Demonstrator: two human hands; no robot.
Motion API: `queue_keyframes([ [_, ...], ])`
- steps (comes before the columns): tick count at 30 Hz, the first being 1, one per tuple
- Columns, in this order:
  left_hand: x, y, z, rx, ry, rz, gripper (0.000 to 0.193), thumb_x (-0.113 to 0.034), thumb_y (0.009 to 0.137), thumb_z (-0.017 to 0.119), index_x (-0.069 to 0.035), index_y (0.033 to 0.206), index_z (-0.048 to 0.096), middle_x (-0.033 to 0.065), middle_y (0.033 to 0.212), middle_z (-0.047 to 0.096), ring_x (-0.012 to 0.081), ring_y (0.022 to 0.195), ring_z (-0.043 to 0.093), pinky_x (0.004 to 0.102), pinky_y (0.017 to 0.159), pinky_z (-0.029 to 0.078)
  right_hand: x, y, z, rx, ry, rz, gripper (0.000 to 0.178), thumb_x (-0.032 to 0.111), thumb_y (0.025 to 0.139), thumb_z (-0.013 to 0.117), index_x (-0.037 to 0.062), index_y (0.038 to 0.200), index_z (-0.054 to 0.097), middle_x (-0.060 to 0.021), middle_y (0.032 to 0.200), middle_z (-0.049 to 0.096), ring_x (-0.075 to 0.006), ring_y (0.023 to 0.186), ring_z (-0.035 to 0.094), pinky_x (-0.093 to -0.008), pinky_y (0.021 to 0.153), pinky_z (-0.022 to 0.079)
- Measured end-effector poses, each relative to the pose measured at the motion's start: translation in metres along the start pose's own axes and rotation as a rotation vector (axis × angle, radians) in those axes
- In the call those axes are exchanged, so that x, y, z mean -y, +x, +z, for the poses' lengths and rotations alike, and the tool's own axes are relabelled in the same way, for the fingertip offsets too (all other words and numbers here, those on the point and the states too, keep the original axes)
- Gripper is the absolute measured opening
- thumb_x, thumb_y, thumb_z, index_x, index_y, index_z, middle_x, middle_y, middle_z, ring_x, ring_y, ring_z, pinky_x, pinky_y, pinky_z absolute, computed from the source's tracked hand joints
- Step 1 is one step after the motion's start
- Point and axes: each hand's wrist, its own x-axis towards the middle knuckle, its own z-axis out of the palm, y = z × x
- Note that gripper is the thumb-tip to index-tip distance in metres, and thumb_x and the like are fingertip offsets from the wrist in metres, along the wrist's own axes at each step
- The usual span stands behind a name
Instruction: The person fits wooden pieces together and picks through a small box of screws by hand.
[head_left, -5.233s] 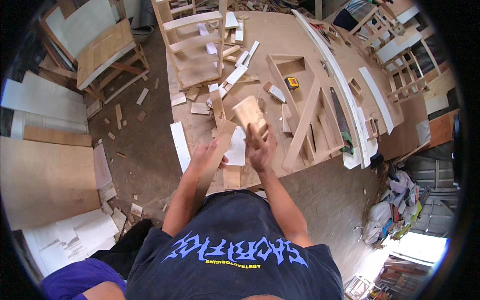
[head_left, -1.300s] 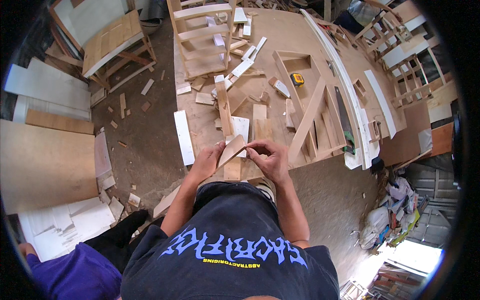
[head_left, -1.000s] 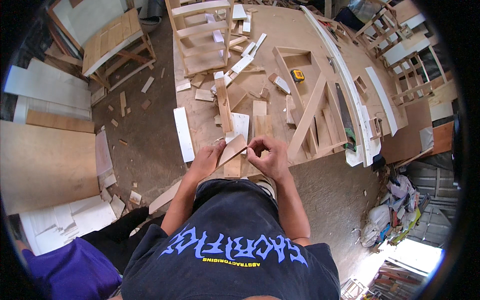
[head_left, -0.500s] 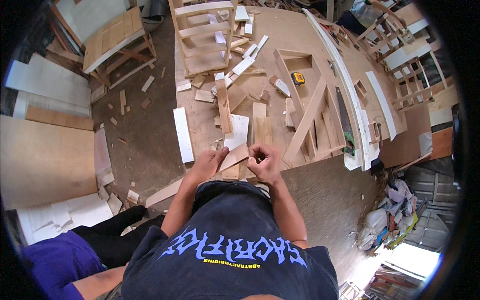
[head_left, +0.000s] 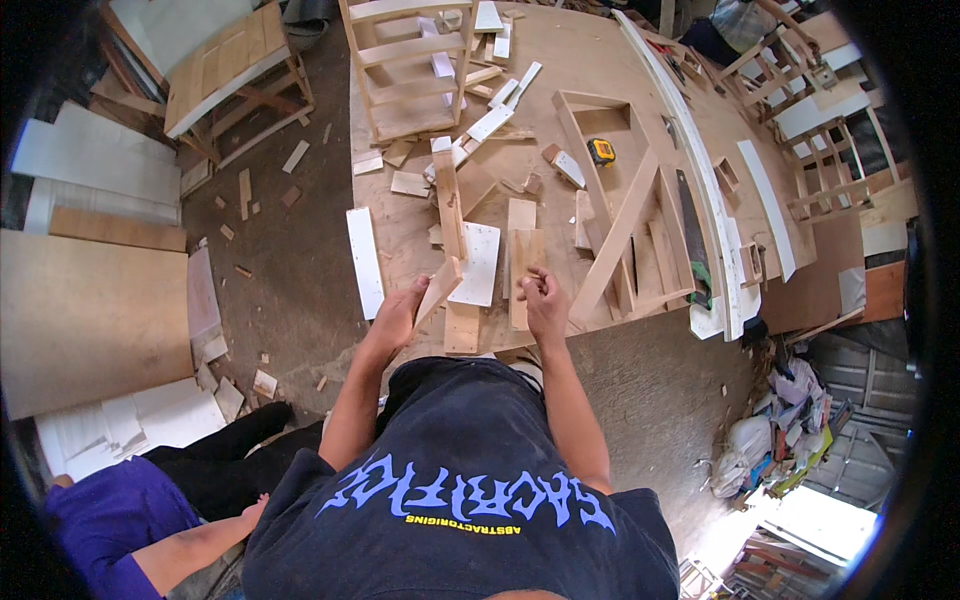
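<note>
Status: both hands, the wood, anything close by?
Left hand gripping wooden strip, held at a slant. Right hand curled, apart from strip; can't tell if it holds anything. White board near strip's tip, offcuts on table.

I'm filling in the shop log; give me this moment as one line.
left hand: holding wooden board | right hand: curled, contents unclear | nearby: yellow-black tape measure, handsaw

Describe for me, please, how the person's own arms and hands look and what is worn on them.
The left hand and right hand are ungloved. Both forearms are uncovered, with no watch or bracelet visible. The short sleeves belong to a dark T-shirt, printed in large blue and smaller yellow lettering.
</note>
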Motion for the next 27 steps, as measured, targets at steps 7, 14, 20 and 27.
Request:
queue_keyframes([
  [7, -0.003, 0.003, 0.005, 0.007, -0.067, 0.006, 0.062, -0.048, 0.115, 0.041, 0.006, 0.117, 0.072, 0.0046, 0.101, 0.071, 0.0144, 0.093, 0.061, 0.0304, 0.086, 0.048, -0.047, 0.014, 0.017, -0.057, -0.691, -0.031, 0.096, 0.037, 0.083, 0.085, 0.0080, 0.160, 0.035, -0.0288, 0.157, 0.041, -0.0450, 0.148, 0.037, -0.0532, 0.121, 0.035],
  [14, -0.001, 0.012, 0.001, 0.025, 0.000, 0.130, 0.061, -0.047, 0.115, 0.041, 0.006, 0.116, 0.072, 0.0049, 0.094, 0.072, 0.0141, 0.088, 0.061, 0.0321, 0.084, 0.049, -0.064, 0.026, 0.033, -0.057, -0.797, -0.006, 0.101, 0.031, 0.082, 0.084, 0.0126, 0.165, 0.029, -0.0294, 0.161, 0.035, -0.0490, 0.150, 0.032, -0.0541, 0.124, 0.031],
  [20, 0.023, 0.027, 0.001, -0.036, 0.004, 0.176, 0.065, -0.051, 0.114, 0.040, 0.004, 0.104, 0.073, 0.0080, 0.080, 0.070, 0.0155, 0.080, 0.061, 0.0350, 0.075, 0.049, -0.049, 0.018, 0.009, 0.043, 0.080, -0.083, 0.093, 0.020, 0.083, 0.080, 0.0030, 0.162, 0.035, -0.0205, 0.161, 0.044, -0.0339, 0.150, 0.040, -0.0446, 0.125, 0.031],
  [27, 0.013, 0.030, 0.004, -0.201, 0.350, 0.304, 0.066, -0.053, 0.112, 0.043, 0.000, 0.084, 0.072, 0.0165, 0.059, 0.060, 0.0310, 0.057, 0.063, 0.0423, 0.059, 0.049, 0.091, -0.046, -0.026, 0.499, 0.372, -0.283, 0.091, 0.026, 0.083, 0.085, 0.0012, 0.160, 0.043, -0.0190, 0.159, 0.048, -0.0304, 0.146, 0.047, -0.0429, 0.122, 0.034],
])
